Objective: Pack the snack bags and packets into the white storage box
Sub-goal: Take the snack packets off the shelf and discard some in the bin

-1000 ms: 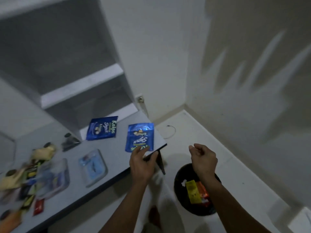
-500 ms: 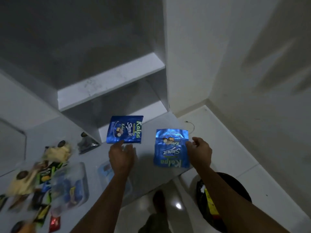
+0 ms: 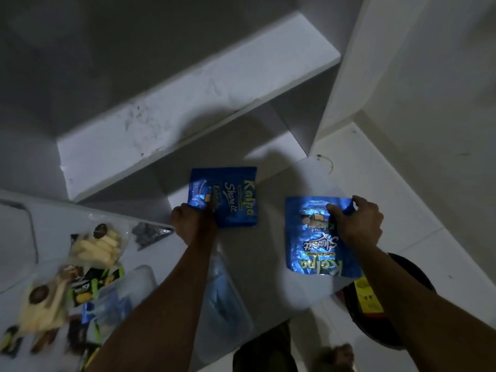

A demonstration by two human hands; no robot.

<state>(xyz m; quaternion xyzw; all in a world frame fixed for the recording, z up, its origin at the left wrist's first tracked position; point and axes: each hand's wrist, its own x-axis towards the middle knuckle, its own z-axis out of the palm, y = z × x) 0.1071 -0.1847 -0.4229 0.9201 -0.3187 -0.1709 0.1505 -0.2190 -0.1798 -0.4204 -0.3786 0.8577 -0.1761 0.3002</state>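
Note:
Two shiny blue Kalpa snack bags are over the grey table (image 3: 268, 183). The far blue bag (image 3: 230, 194) lies flat near the shelf, and my left hand (image 3: 193, 224) pinches its near left corner, thumb on top. The near blue bag (image 3: 314, 245) sits by the table's right edge, its print upside down to me, and my right hand (image 3: 357, 224) grips its far right corner. More snack packets (image 3: 91, 251) lie in a blurred heap at the left. A pale rounded box edge (image 3: 18, 232) shows at the far left; I cannot tell what it is.
Two clear plastic containers (image 3: 222, 291) (image 3: 120, 296) lie on the table near my left forearm. A white shelf (image 3: 188, 98) overhangs the table's back. On the floor at the right, a black bin (image 3: 418, 291) holds a yellow packet (image 3: 367, 296).
My left hand has reached forward and closed on the far blue bag's corner. My right hand took over the near blue bag a moment earlier and still holds it.

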